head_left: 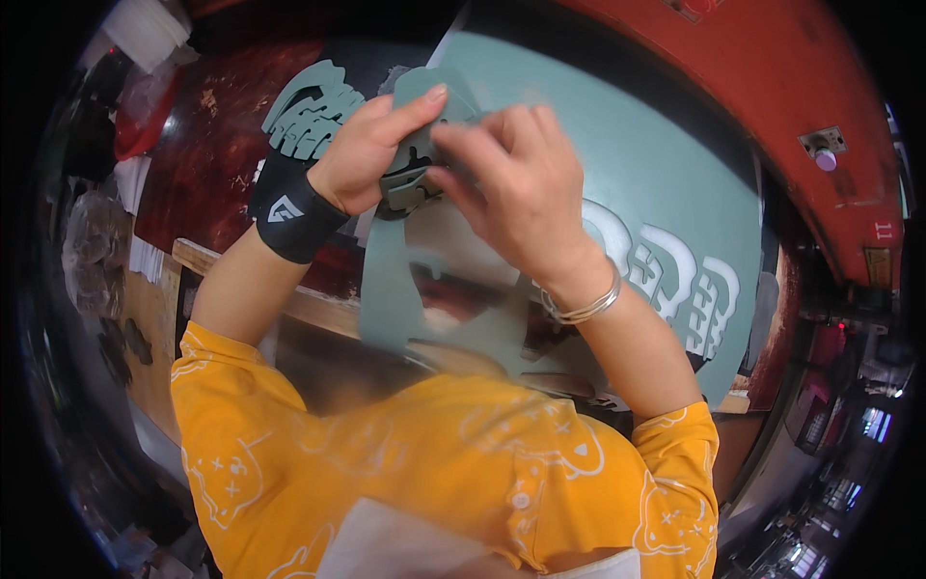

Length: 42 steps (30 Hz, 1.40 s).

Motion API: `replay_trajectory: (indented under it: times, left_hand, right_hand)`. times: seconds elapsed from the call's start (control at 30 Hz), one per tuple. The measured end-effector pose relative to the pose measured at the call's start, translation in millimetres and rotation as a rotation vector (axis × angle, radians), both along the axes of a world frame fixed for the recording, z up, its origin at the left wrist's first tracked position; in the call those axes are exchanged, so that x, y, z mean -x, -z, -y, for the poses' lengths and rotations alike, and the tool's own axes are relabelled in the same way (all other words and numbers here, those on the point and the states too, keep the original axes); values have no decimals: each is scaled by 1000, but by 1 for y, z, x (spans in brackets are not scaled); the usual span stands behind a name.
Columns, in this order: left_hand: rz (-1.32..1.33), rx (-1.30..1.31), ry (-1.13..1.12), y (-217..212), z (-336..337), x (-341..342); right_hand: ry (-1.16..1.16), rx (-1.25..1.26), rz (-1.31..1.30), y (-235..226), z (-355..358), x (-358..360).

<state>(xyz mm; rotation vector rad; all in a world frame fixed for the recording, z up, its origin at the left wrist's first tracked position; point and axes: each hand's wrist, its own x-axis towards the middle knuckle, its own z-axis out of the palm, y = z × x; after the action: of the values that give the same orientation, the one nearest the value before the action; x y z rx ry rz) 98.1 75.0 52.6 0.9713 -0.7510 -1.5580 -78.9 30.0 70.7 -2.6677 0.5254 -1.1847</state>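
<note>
My left hand (371,145), with a black wristband at the wrist, grips a grey-green cut-out piece (415,85), its thumb lying along the top. Dark slots show in the piece's lower part. My right hand (526,179), wearing silver bangles, bends its fingers in a pinch at the piece's right side; motion blurs the tips, and whatever they pinch is hidden. Left of my left hand lies a pile of similar slotted pieces (313,111). Under both hands spreads a large grey-green sheet (540,72) with curved, slotted holes along its right part and larger openings near me.
A red machine frame (762,87) with a purple knob (823,159) curves along the far right. The dark red worn tabletop (212,125) shows at left, with a wooden edge strip (313,311) near me. Clear plastic bags (96,241) sit beyond it at far left.
</note>
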Motion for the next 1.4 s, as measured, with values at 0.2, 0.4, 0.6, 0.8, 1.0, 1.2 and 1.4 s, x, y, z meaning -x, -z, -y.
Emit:
replay_trajectory:
  times: [0.2,0.4,0.6,0.8,1.0,1.2,1.4]
  left_hand:
    - [-72,142,-214,-17,42,-37]
    - [-201,438,-170,-79,107,-98]
    - [312,369,-175,-144,87,-102]
    - [468,388,-26,-147,46,-60]
    - [580,292,45,-119,19,-66]
    - [1077,200,-346,-99,4,-140]
    - [1631,412,-566,-7,-7,-118]
  right_hand:
    - [-429,-226,-284,31,-30,28]
    - [-444,-466,-466,57,-53,37]
    - [-477,-875,-510,-16,-31,53]
    - [-121,-406,177,-42,35,22]
    - [-342,-874,-101,-13,28,9]
    - [-126,-896,24,5,49,77]
    - [94,-1020,120,30,62,175]
